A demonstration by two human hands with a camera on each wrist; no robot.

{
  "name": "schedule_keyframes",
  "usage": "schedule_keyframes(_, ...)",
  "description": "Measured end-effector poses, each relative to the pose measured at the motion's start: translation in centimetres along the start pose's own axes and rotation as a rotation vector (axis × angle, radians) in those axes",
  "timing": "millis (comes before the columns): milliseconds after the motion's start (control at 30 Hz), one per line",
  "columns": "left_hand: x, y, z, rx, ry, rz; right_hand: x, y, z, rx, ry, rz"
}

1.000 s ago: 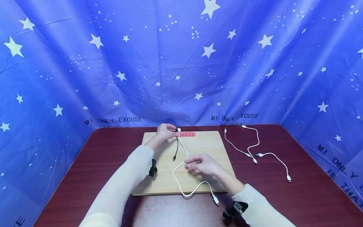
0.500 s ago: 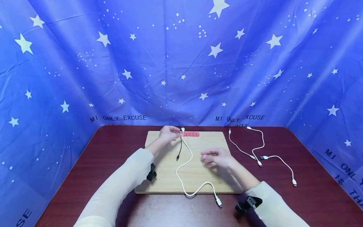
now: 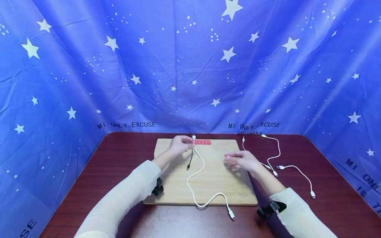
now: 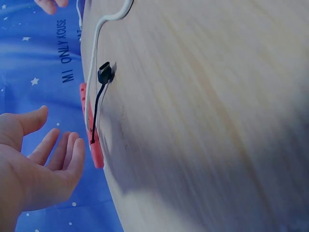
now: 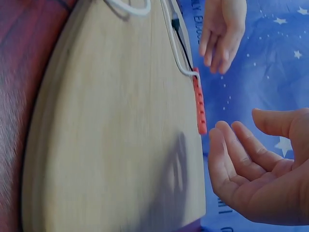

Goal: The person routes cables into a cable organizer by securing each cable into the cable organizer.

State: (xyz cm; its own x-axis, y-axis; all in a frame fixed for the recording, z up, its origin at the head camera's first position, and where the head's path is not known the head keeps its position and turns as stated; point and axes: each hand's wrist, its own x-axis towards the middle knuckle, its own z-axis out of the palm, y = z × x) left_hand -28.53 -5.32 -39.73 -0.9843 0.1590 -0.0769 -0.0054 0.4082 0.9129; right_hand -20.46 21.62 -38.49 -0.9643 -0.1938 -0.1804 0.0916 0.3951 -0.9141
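My left hand [image 3: 179, 144] hovers beside the left end of a red cable organizer strip [image 3: 203, 142], its fingers apart and loosely bent. The left wrist view shows nothing between them. From the strip's left end a white USB cable [image 3: 198, 171] winds over the wooden board [image 3: 220, 181], its near plug [image 3: 231, 215] past the front edge. A short black cable [image 4: 96, 108] also sits in the strip, its connector lying on the board. Over the board's right side my right hand [image 3: 245, 161] is held in the air, fingers relaxed, holding nothing.
Several white cables lie on the dark red table right of the board, one of them a separate short cable [image 3: 297, 172] farthest right. A blue star-patterned curtain [image 3: 175, 66] hangs behind the table. Both wrists carry black cameras.
My right hand has let go of the white cable and moved right, off its middle. My left hand has drawn slightly away from the cable end at the strip. The head view has shifted slightly.
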Motion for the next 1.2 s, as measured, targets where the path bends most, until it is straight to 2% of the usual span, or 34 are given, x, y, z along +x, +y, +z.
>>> schedule_keyframes(133,-0.3,-0.2,0.1,0.028,-0.011,0.003,0.2,0.4,-0.9,0.012,0.013,0.005)
schedule_keyframes(433,-0.7,-0.6,0.2,0.015,-0.019,0.02,1.2,1.3,-2.8,0.023,0.062,0.019)
schedule_keyframes(700,-1.5,-0.7,0.0,0.018,-0.06,0.005,1.9,1.5,-3.6,0.022,0.084,0.048)
schedule_keyframes(1100,-2.2,-1.0,-0.1,0.018,-0.07,0.015,3.1,1.8,-4.6,-0.033,0.135,0.093)
schedule_keyframes(1200,-2.4,-1.1,0.0,0.018,-0.071,0.014,3.6,2.5,-5.3,-0.018,0.124,0.105)
